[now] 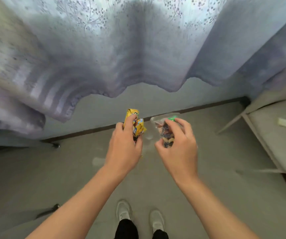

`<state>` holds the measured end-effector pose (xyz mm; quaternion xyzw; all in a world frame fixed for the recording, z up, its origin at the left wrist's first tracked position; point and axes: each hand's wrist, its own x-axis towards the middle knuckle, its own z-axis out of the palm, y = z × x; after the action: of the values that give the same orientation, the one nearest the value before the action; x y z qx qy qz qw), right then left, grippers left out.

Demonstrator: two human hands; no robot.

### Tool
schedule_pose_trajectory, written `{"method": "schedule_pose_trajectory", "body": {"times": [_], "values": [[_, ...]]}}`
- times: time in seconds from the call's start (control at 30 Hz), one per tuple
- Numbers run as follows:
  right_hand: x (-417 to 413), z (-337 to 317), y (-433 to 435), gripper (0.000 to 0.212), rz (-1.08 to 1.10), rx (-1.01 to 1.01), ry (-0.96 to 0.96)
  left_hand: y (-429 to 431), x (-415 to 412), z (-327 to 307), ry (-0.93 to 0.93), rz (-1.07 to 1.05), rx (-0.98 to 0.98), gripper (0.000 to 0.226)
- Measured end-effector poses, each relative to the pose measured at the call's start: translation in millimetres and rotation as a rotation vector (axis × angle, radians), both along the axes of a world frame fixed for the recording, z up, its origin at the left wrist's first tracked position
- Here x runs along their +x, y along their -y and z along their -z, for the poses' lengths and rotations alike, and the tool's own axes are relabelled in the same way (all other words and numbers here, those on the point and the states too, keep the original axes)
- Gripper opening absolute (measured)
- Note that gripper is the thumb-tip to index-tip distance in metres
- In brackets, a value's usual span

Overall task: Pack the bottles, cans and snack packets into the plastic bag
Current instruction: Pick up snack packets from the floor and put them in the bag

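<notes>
Mid-frame, standing over the floor: left hand grips a yellow snack packet; right hand pinches a clear nut packet. Carrying step, likely. Plastic bag not in view; next needs locating it.

Yellow packet at centre, clear packet with green top. Lilac-grey curtain across the upper frame, speckled branch print.

Arms outstretched, left grip clutching yellow packet, right grip pinching clear packet.
</notes>
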<state>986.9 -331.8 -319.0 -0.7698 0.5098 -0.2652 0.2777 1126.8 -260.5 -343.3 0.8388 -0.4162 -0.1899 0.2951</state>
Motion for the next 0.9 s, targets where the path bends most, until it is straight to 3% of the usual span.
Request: {"method": "schedule_pose_trajectory", "body": {"times": [0.33,0.7,0.9], "values": [[-7.4,-127.3,-30.0,0.056,-0.152,-0.061,0.09,-75.2,-1.3,-139.3,0.078,-0.218,-0.044,0.057],[18.4,-273.7,-108.2,0.054,-0.576,-0.168,0.24,-196.6,-5.0,-304.4,0.254,-0.526,-0.17,0.055],[60.0,-322.8,-164.5,0.05,-0.761,-0.138,0.268,-307.9,6.9,-359.1,0.328,-0.77,-0.1,0.055]]}}
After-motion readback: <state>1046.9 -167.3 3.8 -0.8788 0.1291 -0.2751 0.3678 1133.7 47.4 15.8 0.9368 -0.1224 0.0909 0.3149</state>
